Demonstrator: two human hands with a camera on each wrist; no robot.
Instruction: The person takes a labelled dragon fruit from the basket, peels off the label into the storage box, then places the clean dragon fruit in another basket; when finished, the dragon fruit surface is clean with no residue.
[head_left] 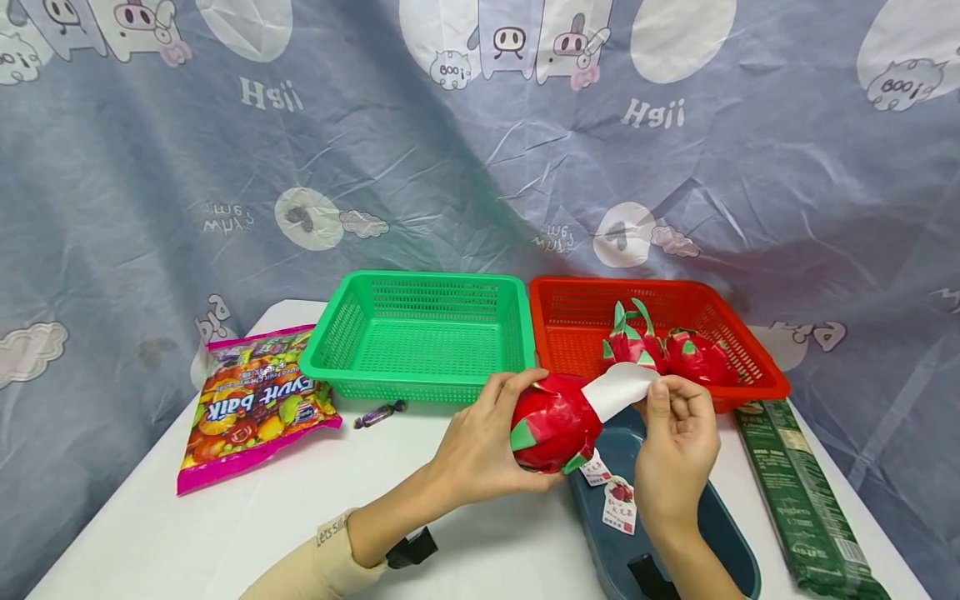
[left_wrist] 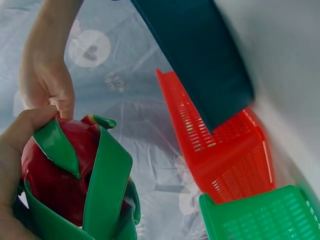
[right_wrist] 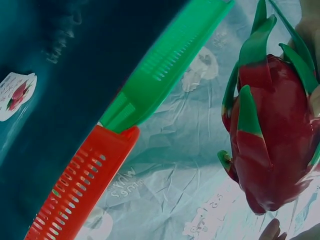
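Note:
My left hand (head_left: 476, 446) grips a red dragon fruit (head_left: 553, 425) with green-tipped scales, held above the table's middle. The fruit looks glossy; long green leaves show on it in the left wrist view, where my thumb lies over its top. A white slip of paper (head_left: 618, 390) extends from the fruit's upper right side, its far end pinched by my right hand (head_left: 678, 450) between thumb and forefinger. Below, two small printed tags (head_left: 619, 505) with dragon fruit pictures lie in a dark blue tray (head_left: 723, 533). Whether the slip still sticks to the fruit is hard to tell.
Two more dragon fruits (head_left: 697, 357) lie in the red basket (head_left: 765, 379) behind my right hand. Left of it stands a green basket (head_left: 416, 387). A fruit candy bag (head_left: 255, 408), a wrapped candy (head_left: 380, 414) and a green spaghetti pack (head_left: 806, 500) lie on the white table (head_left: 480, 550).

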